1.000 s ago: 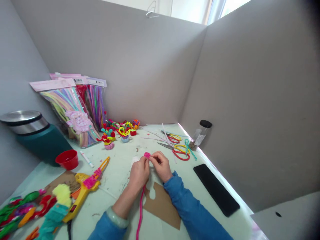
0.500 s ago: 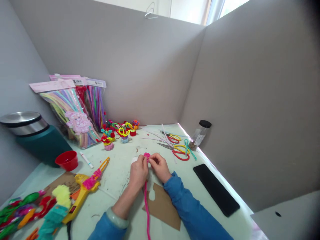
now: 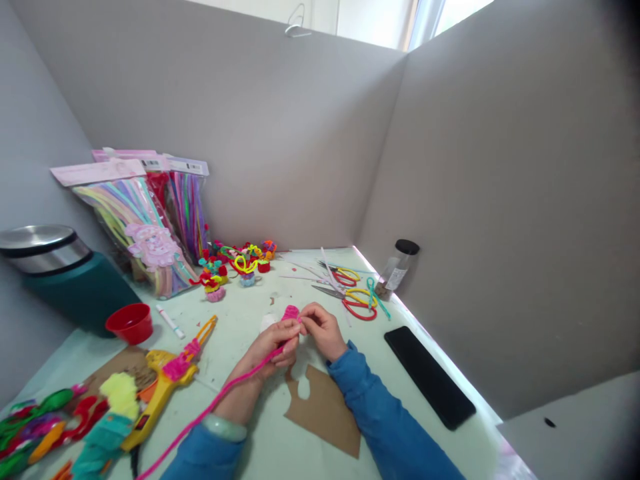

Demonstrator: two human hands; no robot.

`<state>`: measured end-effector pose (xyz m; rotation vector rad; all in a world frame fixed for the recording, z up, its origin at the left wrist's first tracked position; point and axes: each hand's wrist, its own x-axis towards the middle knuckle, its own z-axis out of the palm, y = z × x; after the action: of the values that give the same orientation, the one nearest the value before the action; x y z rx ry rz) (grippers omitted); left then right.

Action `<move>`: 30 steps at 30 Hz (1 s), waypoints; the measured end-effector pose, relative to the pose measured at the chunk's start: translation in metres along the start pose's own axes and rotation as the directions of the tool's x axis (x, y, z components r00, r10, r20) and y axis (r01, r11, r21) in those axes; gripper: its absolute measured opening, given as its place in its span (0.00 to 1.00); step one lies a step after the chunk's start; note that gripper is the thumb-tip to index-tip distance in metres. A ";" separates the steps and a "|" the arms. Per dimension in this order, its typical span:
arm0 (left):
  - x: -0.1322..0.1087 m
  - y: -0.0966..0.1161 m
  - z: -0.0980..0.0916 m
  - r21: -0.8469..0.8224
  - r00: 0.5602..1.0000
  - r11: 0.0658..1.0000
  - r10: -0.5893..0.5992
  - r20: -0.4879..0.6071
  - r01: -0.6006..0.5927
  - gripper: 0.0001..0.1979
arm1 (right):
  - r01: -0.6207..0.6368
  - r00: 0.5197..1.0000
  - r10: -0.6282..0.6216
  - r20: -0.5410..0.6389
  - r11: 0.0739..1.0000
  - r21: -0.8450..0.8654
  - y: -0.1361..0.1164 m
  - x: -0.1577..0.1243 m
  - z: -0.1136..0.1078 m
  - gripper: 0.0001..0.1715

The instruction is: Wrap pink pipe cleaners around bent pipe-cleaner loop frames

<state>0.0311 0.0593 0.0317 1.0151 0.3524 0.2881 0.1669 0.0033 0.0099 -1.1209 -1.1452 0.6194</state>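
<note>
Over the middle of the table, my left hand (image 3: 265,348) is closed on a hot-pink pipe cleaner (image 3: 215,401), whose long tail runs back across the wrist toward the lower left. A wider pink section (image 3: 291,312) of it, apparently wound or folded, sticks up beyond the fingertips. My right hand (image 3: 323,331) pinches the same pipe cleaner beside the left fingertips; the exact spot is hidden by the fingers. Under the forearms lies a piece of brown cardboard (image 3: 325,415) with a cut-out notch. A small white item (image 3: 269,323) shows partly behind my left hand.
At left are a yellow glue gun (image 3: 159,400), a red cup (image 3: 130,324), a teal bottle (image 3: 75,287) and coloured pipe cleaners (image 3: 45,427). Bagged pipe cleaners (image 3: 150,233) lean at the back. Scissors (image 3: 359,303), a jar (image 3: 399,270) and a black phone (image 3: 430,377) are right.
My left hand has turned palm-up, and the pink tail has swung from hanging straight down to trailing lower left across the wrist. The right hand still pinches beside it.
</note>
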 end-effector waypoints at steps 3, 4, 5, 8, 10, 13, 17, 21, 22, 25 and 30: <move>0.005 -0.001 0.006 0.145 0.982 0.989 0.029 -0.186 -0.002 0.12 | -0.148 0.985 0.154 -0.071 0.985 0.083 0.006 0.004 -0.001 0.09; 0.006 -0.001 0.007 0.217 0.968 0.976 0.045 -0.247 0.010 0.13 | -0.190 0.976 0.199 -0.093 0.976 0.103 0.008 0.005 -0.002 0.11; 0.008 -0.002 0.009 0.287 0.954 0.958 0.068 -0.292 0.020 0.13 | -0.221 0.967 0.233 -0.101 0.968 0.114 0.009 0.006 -0.003 0.12; 0.010 -0.005 0.011 0.440 0.938 0.898 0.132 -0.320 0.024 0.13 | -0.258 0.963 0.265 -0.044 0.959 0.117 0.007 0.005 -0.003 0.15; 0.011 -0.007 0.011 0.520 0.940 0.854 0.155 -0.304 0.027 0.13 | -0.263 0.964 0.265 0.000 0.957 0.125 0.006 0.004 -0.003 0.14; 0.011 -0.010 0.012 0.644 0.925 0.765 0.258 -0.279 -0.019 0.12 | -0.262 0.965 0.263 0.013 0.953 0.150 0.005 0.003 -0.003 0.13; 0.010 -0.010 0.014 0.767 0.877 0.637 0.411 -0.249 -0.081 0.13 | -0.258 0.964 0.265 -0.027 0.954 0.151 0.008 0.004 -0.004 0.14; 0.011 -0.009 0.012 0.821 0.863 0.570 0.433 -0.261 -0.038 0.15 | -0.278 0.960 0.281 0.004 0.947 0.163 0.010 0.004 -0.004 0.15; 0.011 -0.010 0.010 0.828 0.859 0.560 0.437 -0.266 -0.029 0.15 | -0.285 0.958 0.287 0.013 0.944 0.165 0.010 0.005 -0.004 0.15; 0.012 -0.011 0.006 0.836 0.849 0.548 0.448 -0.282 -0.011 0.15 | -0.300 0.953 0.303 0.011 0.939 0.168 0.010 0.005 -0.004 0.14; 0.014 -0.013 0.005 0.813 0.852 0.580 0.452 -0.266 -0.054 0.15 | -0.292 0.956 0.291 0.024 0.948 0.128 0.011 0.004 -0.005 0.15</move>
<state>0.0468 0.0544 0.0206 1.9071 0.8029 0.6895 0.1742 0.0094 0.0011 -1.1858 -0.9343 0.9136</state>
